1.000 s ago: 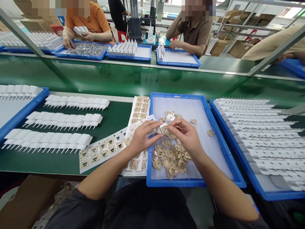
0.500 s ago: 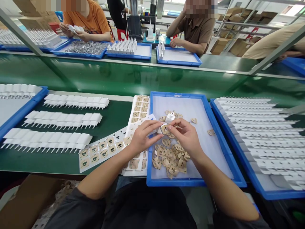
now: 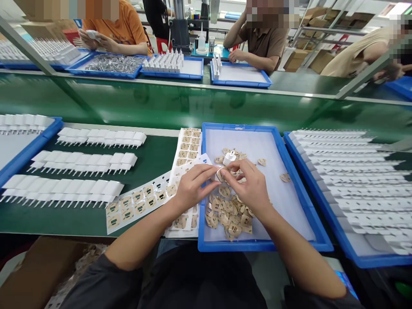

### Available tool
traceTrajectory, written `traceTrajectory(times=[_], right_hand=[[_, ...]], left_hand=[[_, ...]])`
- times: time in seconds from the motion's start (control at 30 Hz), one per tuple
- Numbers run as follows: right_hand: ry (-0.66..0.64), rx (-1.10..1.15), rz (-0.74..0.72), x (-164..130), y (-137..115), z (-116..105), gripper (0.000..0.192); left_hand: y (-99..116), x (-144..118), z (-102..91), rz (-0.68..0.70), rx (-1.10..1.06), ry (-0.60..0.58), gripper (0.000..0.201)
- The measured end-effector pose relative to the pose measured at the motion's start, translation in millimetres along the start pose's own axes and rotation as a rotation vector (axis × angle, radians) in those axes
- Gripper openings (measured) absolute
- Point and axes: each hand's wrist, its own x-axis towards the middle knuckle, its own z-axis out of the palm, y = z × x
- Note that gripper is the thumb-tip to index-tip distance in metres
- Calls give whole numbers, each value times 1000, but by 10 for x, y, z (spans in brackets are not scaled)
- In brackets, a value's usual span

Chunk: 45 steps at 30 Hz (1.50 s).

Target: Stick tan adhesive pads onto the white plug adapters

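Since a moment ago, your right hand [image 3: 252, 185] has closed over the small white plug piece [image 3: 220, 173], so its tan face, which showed between your fingers before, is now mostly covered; I judge the sticker is being pressed down on it, though the view there is too small to be sure. Your left hand [image 3: 193, 185] pinches the same piece from the other side, so both hands are clenched on it, above the near left part of the blue tray [image 3: 257, 246]. Below your hands a heap of tan backing pieces [image 3: 230, 212] lies in the tray, and one more white plug [image 3: 229, 157] stands just behind. To the left, sticker sheets [image 3: 141, 199] lie on the green worktop [image 3: 157, 159] beside rows of white plugs [image 3: 86, 159]. Another blue tray with white parts [image 3: 357, 189] is on your right. Across the conveyor, other people work at their own trays.
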Motion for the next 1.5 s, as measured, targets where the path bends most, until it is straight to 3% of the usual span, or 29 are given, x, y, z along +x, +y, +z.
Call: traceTrajectory(times=[0.07,0.27,0.47,0.63,1.13,1.27,1.37,1.5], right_hand=[[6,12,34,33,18,-38,52],[-331,396,51,30,9,13,57],[-312,678,45,-8,-3,99,30],[-262,618,58,-39,-67,109,29],[-169,672,95,-75,-68,241,29],[-243,627,106,-27,-47,137,28],[-256,418,1,15,5,31,28],[-87,90,-349,45,63,-22,19]], left_hand=[[7,12,-8,-16,-8,42,42],[14,15,-13,-34,-46,104,42],[28,0,17,6,-33,150,45],[43,-10,39,29,12,91,53],[36,-65,67,149,128,85,56],[27,-61,51,118,80,67,56],[24,-59,45,106,64,29,57],[36,-63,62,109,70,-12,55]])
